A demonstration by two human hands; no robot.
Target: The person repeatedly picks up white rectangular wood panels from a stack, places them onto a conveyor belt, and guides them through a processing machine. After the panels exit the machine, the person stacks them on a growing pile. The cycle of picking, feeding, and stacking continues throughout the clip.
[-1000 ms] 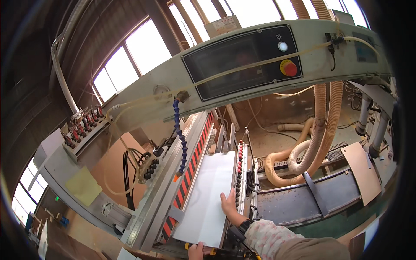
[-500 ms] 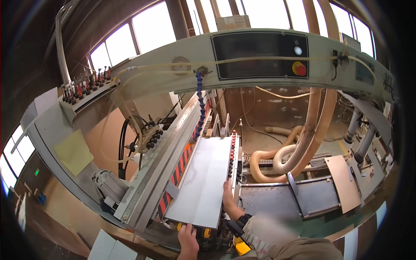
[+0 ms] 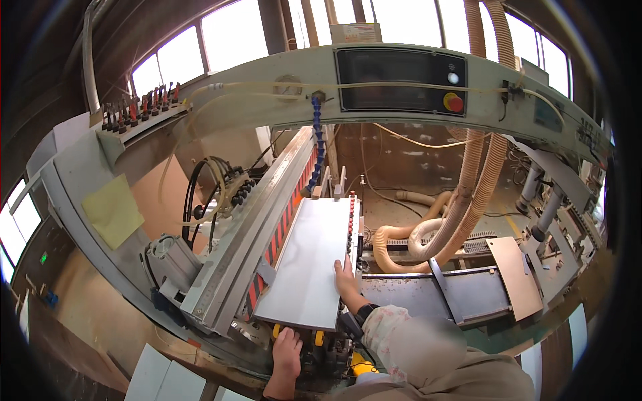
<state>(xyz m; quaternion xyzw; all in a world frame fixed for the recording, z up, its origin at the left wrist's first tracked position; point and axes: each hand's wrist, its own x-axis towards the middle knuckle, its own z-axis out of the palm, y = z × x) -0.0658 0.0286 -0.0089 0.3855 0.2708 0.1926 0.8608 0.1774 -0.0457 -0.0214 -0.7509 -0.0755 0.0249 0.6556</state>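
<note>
A long, light grey-white panel [image 3: 301,267] lies on the bed of a large machine, running away from me. Its left long side is beside a red-and-black striped guard [image 3: 269,257]. My left hand [image 3: 286,352] is at the panel's near edge, fingers curled, next to a yellow roller [image 3: 319,338]. Partway along the right long edge is my right hand [image 3: 347,284], its thumb over the top and fingers at the side. A row of red and black knobs [image 3: 352,214] lines that edge farther on. The undersides of both hands are hidden.
The machine's beam [image 3: 234,107] crosses overhead, carrying a dark control panel [image 3: 394,80] and red stop button [image 3: 455,102]. A blue segmented hose [image 3: 317,144] hangs over the panel's far end. Ribbed beige ducts [image 3: 468,200] coil at the right, behind a dark bench [image 3: 408,291].
My view has shifted slightly, so the machine and panel appear higher in the picture. Both hands stay at the same edges of the panel, with no clear movement along it.
</note>
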